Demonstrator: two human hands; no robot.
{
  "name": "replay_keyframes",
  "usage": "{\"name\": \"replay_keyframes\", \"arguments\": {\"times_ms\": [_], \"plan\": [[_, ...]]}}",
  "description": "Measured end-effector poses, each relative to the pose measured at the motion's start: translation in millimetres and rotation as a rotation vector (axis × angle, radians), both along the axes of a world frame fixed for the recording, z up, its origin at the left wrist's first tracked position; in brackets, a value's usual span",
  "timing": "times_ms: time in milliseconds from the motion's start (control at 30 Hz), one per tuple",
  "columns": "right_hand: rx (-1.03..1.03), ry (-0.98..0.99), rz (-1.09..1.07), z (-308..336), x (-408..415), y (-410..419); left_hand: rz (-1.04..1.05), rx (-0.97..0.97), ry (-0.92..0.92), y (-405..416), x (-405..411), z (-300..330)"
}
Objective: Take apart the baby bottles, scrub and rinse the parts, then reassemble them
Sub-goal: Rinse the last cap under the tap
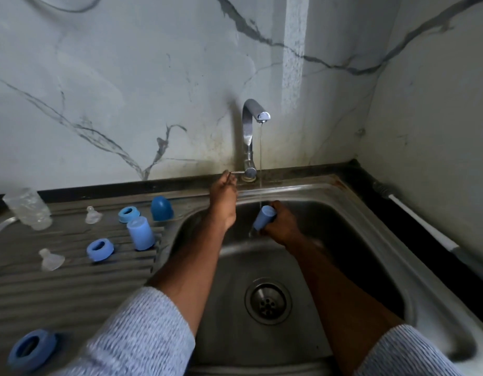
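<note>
My right hand (282,222) grips a light blue bottle cap (264,217) over the sink basin, under a thin stream of water from the chrome tap (248,131). My left hand (224,196) reaches to the tap's lever (237,172) and pinches its tip with the fingertips. On the ribbed drainboard to the left lie a second light blue cap (140,232), a darker blue dome cap (161,208), three blue screw rings (128,214) (99,249) (31,350), two clear teats (92,215) (50,260) and a clear bottle body (28,208).
The steel sink (376,240) has a round drain strainer (268,300) in the middle of its floor. A marble-patterned wall stands right behind the tap. A white-handled tool (422,222) lies on the dark ledge along the sink's right side.
</note>
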State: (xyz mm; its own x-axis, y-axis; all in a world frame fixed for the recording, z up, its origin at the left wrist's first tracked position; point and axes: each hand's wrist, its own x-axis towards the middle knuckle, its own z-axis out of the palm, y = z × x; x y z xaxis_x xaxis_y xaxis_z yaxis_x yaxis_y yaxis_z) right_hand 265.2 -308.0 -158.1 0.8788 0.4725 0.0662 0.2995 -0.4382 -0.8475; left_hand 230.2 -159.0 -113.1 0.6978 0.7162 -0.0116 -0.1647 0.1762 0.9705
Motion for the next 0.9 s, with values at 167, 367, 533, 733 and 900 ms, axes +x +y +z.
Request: {"name": "replay_keyframes", "arguments": {"times_ms": [167, 367, 533, 733, 900], "plan": [[0.04, -0.02, 0.029, -2, -2, 6, -0.171, 0.441, 0.052, 0, 14, 39], [0.037, -0.182, -0.024, 7, -6, 4, -0.198, 0.574, 0.192, -2, -28, 48], [-0.02, -0.178, 0.038, 18, -25, 12, -0.182, 0.564, 0.217, -6, -111, 42], [0.109, -0.203, 0.246, 73, -77, 21, -0.058, 0.705, 0.284, 24, -215, 67], [0.087, -0.326, 0.536, 77, -158, 40, 0.046, 0.801, 0.329, 52, -283, 74]]}}
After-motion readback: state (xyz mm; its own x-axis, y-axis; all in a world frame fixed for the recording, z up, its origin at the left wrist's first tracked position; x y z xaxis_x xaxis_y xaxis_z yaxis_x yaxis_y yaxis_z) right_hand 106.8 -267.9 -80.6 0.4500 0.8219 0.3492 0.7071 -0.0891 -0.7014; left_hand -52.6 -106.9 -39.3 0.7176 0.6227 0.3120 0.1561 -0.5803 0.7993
